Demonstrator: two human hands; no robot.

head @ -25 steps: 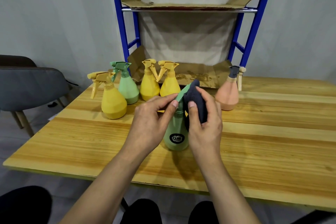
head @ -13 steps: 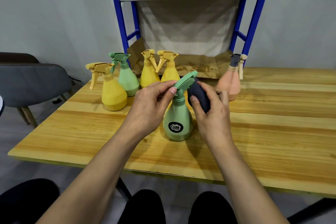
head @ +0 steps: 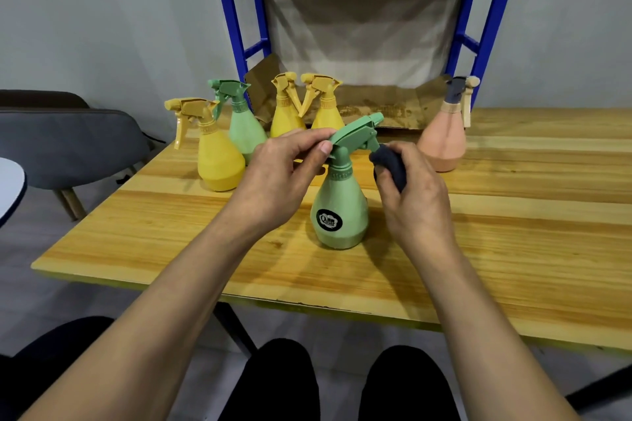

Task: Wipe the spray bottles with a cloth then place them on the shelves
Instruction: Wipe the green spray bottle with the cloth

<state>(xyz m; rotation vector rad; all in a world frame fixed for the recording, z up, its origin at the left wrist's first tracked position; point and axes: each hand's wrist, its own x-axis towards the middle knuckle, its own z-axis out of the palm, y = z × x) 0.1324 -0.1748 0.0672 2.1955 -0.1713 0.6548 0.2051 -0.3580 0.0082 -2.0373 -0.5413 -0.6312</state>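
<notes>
Grey-walled room. A pale wooden plank table (head: 513,249) fills the middle. A blue metal shelf rack (head: 236,27) stands at its far edge, shelves lined with brown cardboard (head: 376,109). A grey padded chair (head: 68,143) sits off to the left.

In work: a green plastic spray bottle with a round black label (head: 340,212), upright on the table at centre, nearest of the group. The left hand (head: 280,174) pinches its trigger head between thumb and curled fingers, steadying it. The right hand (head: 417,202) has its fingers curled round a bunched dark navy cloth (head: 390,164), pressed against the trigger just under the nozzle, right of the neck.

Waiting, all upright:
- A yellow plastic spray bottle (head: 219,161) stands at left on the table.
- A second green spray bottle (head: 244,133) is just behind it.
- A pair of yellow spray bottles (head: 285,116) stands further back, triggers meeting in a V. Their bases are hidden by the left hand, so I cannot tell whether they stand on table or cardboard.
- A peach spray bottle with a dark head (head: 444,143) is on the table to the right, well apart from the rest.

Progress, as I judge it: early. The cloth is on the head of one bottle. No bottle sits plainly on a shelf, and the upper shelf shows cardboard only. Whether the other five are already wiped cannot be told. Left to do: finish this bottle, shelve it, then the others.
</notes>
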